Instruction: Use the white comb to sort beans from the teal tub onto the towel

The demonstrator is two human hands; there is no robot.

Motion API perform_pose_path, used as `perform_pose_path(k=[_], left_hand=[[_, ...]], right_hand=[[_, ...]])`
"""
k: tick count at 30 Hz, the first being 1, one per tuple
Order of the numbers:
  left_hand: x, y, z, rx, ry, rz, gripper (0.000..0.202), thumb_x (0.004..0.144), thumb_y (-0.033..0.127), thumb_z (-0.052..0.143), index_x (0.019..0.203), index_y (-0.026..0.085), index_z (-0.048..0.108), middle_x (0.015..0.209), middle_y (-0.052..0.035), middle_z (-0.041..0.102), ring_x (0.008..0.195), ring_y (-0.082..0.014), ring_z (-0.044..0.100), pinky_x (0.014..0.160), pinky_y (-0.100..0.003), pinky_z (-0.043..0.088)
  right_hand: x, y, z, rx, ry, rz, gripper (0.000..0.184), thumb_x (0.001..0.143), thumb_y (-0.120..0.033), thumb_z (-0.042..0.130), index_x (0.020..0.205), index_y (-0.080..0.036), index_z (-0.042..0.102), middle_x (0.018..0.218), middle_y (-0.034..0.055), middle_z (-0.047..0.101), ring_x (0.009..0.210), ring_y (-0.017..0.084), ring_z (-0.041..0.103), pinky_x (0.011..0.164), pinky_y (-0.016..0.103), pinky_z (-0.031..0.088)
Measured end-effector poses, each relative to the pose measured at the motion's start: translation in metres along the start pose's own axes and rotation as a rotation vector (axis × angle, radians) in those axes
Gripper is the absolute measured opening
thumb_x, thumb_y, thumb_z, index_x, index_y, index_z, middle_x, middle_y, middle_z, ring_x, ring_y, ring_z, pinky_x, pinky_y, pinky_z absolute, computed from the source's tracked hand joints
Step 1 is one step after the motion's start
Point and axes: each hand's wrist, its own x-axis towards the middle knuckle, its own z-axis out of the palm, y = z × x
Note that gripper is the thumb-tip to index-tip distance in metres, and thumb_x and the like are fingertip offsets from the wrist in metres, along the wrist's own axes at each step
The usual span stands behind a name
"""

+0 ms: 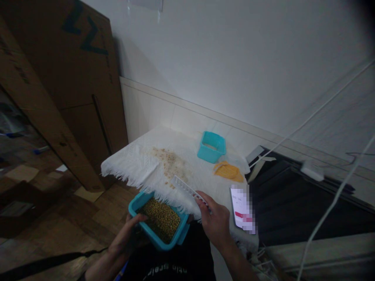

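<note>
My left hand grips the near left rim of a teal plastic tub filled with small tan beans, held just below the table's front edge. My right hand is closed round one end of a white ruler-like strip, whose far end rests on the white fringed cloth that covers the table. Scattered beans lie on the cloth just beyond the strip. A second, smaller teal tub stands at the back of the cloth.
A yellow cloth lies beside the back tub. A phone with a lit screen rests at the table's right edge. Large cardboard boxes stand at the left. White cables hang across the right over a dark slatted surface.
</note>
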Motion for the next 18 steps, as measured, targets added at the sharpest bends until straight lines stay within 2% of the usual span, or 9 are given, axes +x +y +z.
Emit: perform_pose_path(k=[5,9,14,18], left_hand=[[-0.0026,0.0024,0.0032,0.024,-0.002,-0.016,0.061,0.073,0.031,0.094,0.127,0.032,0.066,0.108,-0.0045,0.078,0.112,-0.0363,0.079,0.099,-0.054,0.066],[-0.0022,0.0019,0.0032,0.033,-0.011,0.005,0.054,0.077,0.032,0.091,0.124,0.032,0.064,0.111,-0.0056,0.078,0.11,-0.0359,0.08,0.098,-0.056,0.067],[-0.0001,0.0002,0.0017,0.016,-0.002,0.0,0.067,0.069,0.035,0.096,0.128,0.031,0.065,0.11,-0.0068,0.078,0.114,-0.0398,0.079,0.098,-0.056,0.066],[0.0012,-0.0002,0.0011,0.004,-0.02,0.004,0.069,0.066,0.038,0.097,0.128,0.029,0.067,0.108,-0.0077,0.077,0.12,-0.0419,0.077,0.099,-0.055,0.065]], right_hand=[[0.0015,-0.0028,-0.0025,0.012,-0.012,-0.013,0.035,0.113,-0.033,0.056,0.113,-0.027,0.091,0.101,0.0043,0.092,0.079,0.022,0.09,0.077,0.024,0.072],[0.0016,-0.0045,-0.0042,0.016,-0.015,-0.033,0.033,0.113,-0.032,0.058,0.112,-0.027,0.091,0.1,0.0037,0.092,0.077,0.022,0.09,0.076,0.024,0.072],[0.0005,-0.004,-0.0044,0.026,0.008,-0.051,0.035,0.115,-0.033,0.057,0.112,-0.026,0.091,0.097,0.0041,0.092,0.073,0.021,0.089,0.076,0.022,0.071],[0.0013,-0.0031,-0.0039,0.012,0.033,-0.058,0.034,0.114,-0.032,0.058,0.112,-0.024,0.091,0.098,0.0059,0.092,0.072,0.022,0.089,0.074,0.022,0.071]])
